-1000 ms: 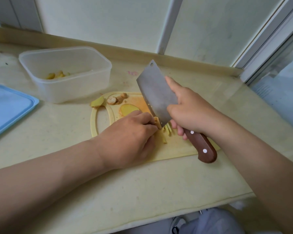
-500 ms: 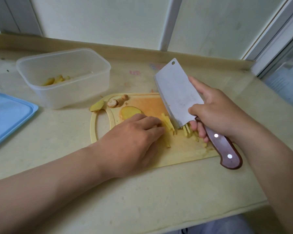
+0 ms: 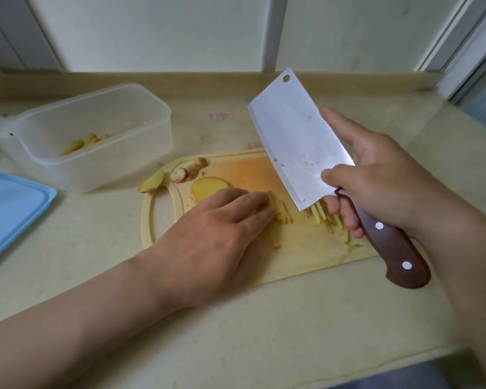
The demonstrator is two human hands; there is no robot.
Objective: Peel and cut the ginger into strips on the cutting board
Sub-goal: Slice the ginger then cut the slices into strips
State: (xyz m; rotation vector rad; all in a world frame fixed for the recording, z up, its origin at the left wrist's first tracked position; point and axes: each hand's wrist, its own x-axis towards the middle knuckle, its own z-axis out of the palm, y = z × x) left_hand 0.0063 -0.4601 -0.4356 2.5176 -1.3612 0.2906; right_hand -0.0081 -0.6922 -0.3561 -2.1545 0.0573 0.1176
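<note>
A yellow cutting board (image 3: 300, 248) lies on the counter. My right hand (image 3: 376, 175) grips the wooden handle of a cleaver (image 3: 298, 138), whose blade is lifted and tilted above the board. My left hand (image 3: 216, 237) lies palm down on the board, fingers flat over a piece of ginger at their tips. Cut ginger strips (image 3: 326, 217) lie between the hands, under the blade's heel. A peeled ginger slice (image 3: 206, 186) sits just beyond my left fingers. Ginger knobs with skin (image 3: 188, 169) rest at the board's far left corner.
A clear plastic container (image 3: 96, 136) holding some ginger pieces stands at the back left. Its blue lid (image 3: 11, 211) lies at the left edge. One ginger piece (image 3: 152, 182) lies on the counter beside the board's handle. The counter's front edge runs close below.
The cleaver has lifted off the ginger and swung right and up. More cut strips now lie exposed on the board. My left hand's fingers have flattened from a curled hold.
</note>
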